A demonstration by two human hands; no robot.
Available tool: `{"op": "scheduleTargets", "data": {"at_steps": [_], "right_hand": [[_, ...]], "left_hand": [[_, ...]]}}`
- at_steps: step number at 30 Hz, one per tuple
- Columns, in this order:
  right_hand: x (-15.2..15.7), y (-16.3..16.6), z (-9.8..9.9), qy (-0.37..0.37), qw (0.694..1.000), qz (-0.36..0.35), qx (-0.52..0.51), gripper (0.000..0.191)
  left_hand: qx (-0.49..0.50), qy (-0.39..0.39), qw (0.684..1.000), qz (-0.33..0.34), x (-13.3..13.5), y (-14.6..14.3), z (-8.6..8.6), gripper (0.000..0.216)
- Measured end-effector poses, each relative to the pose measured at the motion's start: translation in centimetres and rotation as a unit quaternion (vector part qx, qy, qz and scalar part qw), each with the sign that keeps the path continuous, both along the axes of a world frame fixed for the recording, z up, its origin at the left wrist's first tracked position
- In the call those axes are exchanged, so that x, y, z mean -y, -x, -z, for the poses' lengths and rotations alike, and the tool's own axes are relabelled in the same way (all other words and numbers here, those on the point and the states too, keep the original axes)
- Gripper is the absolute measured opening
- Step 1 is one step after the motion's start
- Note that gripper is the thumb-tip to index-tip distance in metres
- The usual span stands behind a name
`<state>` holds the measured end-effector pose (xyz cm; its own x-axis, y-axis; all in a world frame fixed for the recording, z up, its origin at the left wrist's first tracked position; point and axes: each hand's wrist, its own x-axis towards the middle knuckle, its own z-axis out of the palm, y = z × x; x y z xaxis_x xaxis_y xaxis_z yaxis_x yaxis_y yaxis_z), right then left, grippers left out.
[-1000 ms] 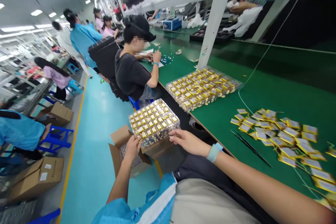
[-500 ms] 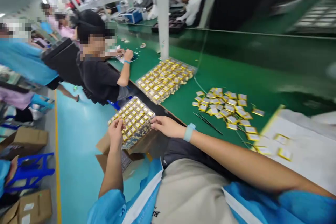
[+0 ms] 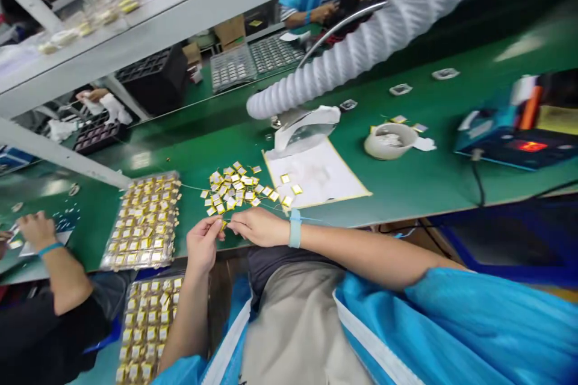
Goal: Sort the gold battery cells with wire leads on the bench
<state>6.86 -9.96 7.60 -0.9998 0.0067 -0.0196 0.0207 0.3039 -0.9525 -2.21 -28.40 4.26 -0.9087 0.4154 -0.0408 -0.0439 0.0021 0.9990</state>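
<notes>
counter (image 3: 194,144) green. small flat pieces (image 3: 247,180) silver-white, yellow edges. sheet (image 3: 343,183) white, yellow border. hose (image 3: 352,54) pale grey, ribbed. wristband (image 3: 295,228) pale aqua. jacket (image 3: 487,325) bright blue, white trim (image 3: 374,344). shirt (image 3: 298,319) beige-grey. boxy unit (image 3: 497,155) blue, display (image 3: 531,146) red.

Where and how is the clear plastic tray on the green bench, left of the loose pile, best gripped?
Probably by both long rims of the tray, one hand coming from the left, the other from the right: it lies flat, and yellow-edged pieces crowd its top.
</notes>
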Motion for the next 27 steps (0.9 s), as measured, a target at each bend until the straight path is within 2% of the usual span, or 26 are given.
{"op": "scheduleTargets", "data": {"at_steps": [2, 5, 7, 9, 11, 14, 16, 18, 20, 23, 27], "right_hand": [[-2.0, -2.0, 0.8, 0.023, 0.998, 0.061, 0.013, 0.032], [-5.1, -4.4, 1.9, 0.081, 0.990, 0.110, 0.039, 0.040], [-7.1, -4.9, 2.4, 0.135, 0.983, 0.108, 0.060, 0.047], [-8.5, -4.5, 2.7, 0.192, 0.974, 0.088, 0.081, 0.053], [-9.3, -3.5, 2.7, 0.244, 0.963, 0.061, 0.101, 0.056], [-9.3, -1.9, 2.5, 0.308, 0.942, 0.030, 0.127, 0.054], [-9.0, -1.1, 2.5, 0.344, 0.928, 0.019, 0.144, 0.052], [-8.8, -0.6, 2.7, 0.376, 0.912, 0.017, 0.162, 0.049], [-8.8, -0.2, 2.9, 0.403, 0.898, 0.023, 0.176, 0.045], [-8.8, 0.3, 3.3, 0.440, 0.879, 0.039, 0.181, 0.038], [-9.2, 1.1, 3.4, 0.471, 0.865, 0.066, 0.161, 0.029]], "left_hand": [[-0.008, 0.001, 1.000, 0.026, -3.8, 1.0, 0.5, 0.048], [-0.049, 0.015, 0.999, 0.012, -8.3, 2.3, 1.0, 0.049], [-0.093, 0.047, 0.994, -0.012, -10.0, 2.9, 1.2, 0.045], [-0.140, 0.093, 0.985, -0.036, -10.3, 3.4, 1.5, 0.038], [-0.178, 0.147, 0.970, -0.073, -9.0, 3.9, 1.4, 0.033], [-0.201, 0.240, 0.935, -0.167, -4.4, 6.2, 0.2, 0.031], [-0.195, 0.308, 0.901, -0.235, -0.7, 9.3, -1.3, 0.034], [-0.178, 0.376, 0.868, -0.271, 2.3, 13.6, -3.1, 0.036], [-0.163, 0.437, 0.841, -0.275, 4.2, 18.3, -4.8, 0.036], [-0.152, 0.510, 0.805, -0.262, 5.0, 24.3, -6.6, 0.038], [-0.174, 0.567, 0.773, -0.226, 5.2, 28.8, -8.3, 0.042]]}}
